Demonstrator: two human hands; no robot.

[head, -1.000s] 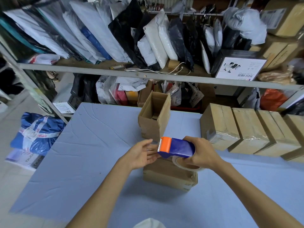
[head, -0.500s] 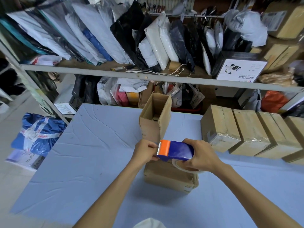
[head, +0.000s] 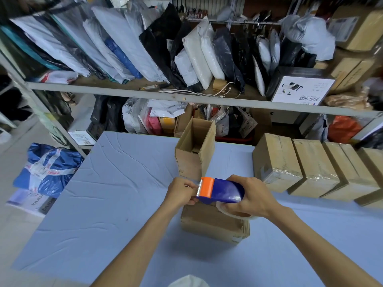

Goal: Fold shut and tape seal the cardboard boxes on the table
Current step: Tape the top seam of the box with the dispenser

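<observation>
A folded-shut cardboard box (head: 213, 223) lies on the blue table (head: 116, 195) in front of me. My right hand (head: 251, 194) grips a blue tape dispenser (head: 220, 190) with an orange cutter end, held just above the box's far edge. My left hand (head: 182, 192) pinches the tape end at the cutter's toothed blade. Behind them stands an open cardboard box (head: 194, 150), upright, its flaps up.
Several taped boxes (head: 310, 166) stand in a row at the table's right. A metal shelf (head: 186, 99) packed with bagged parcels runs behind the table. A blue sack (head: 47, 168) lies on the floor to the left.
My left hand has closed from spread fingers to a pinch at the dispenser's cutter. The dispenser has stayed over the box.
</observation>
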